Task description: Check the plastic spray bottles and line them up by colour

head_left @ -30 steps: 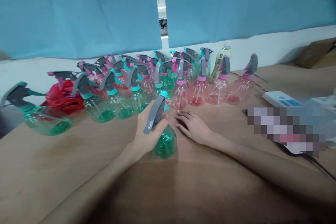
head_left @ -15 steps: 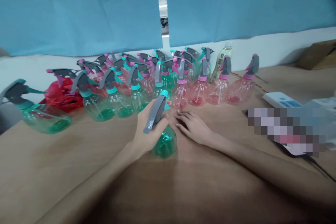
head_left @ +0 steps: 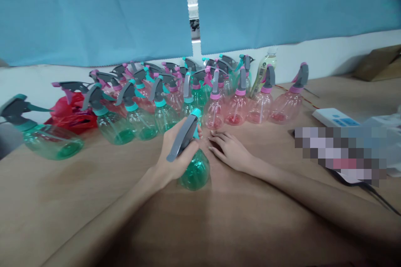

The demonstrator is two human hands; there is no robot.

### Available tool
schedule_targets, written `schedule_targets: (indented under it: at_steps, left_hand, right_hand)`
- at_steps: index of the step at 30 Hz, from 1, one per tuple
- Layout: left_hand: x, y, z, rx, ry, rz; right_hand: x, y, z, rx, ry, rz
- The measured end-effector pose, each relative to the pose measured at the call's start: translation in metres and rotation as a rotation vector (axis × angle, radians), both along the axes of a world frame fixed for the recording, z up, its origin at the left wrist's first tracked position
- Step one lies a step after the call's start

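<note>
Wrapped round the neck of a green spray bottle is my left hand. The bottle has a grey head with a turquoise nozzle, which points away from me. Its collar is hidden by my fingers. Just right of it, my right hand lies on the table with its fingers apart, holding nothing. Beyond both hands stand several more spray bottles, among them a green one with a turquoise collar and a pink one with a pink collar. Another green spray bottle stands at the far left.
A red plastic bag lies behind the left bottles. At the back stands a pale drink bottle. To the right are a white device with blue buttons, a blurred-out flat object with a cable, and a brown box.
The held spray bottle's head has tilted slightly toward me and left within my left hand. My right hand stays in place. The view has shifted a little.
</note>
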State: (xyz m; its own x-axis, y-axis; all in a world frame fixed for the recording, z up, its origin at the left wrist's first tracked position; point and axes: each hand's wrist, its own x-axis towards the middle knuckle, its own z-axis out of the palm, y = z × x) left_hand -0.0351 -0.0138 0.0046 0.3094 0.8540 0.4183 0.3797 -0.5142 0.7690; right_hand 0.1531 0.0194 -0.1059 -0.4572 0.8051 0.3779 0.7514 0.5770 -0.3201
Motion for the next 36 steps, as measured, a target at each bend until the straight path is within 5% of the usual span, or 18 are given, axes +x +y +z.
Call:
schedule_targets:
  at_steps: [36]
  left_hand:
    - [0.0049, 0.0001, -0.0046, -0.013, -0.043, 0.078]
  right_hand:
    - [0.0001, 0.0001, 0.0004, 0.009, -0.002, 0.011]
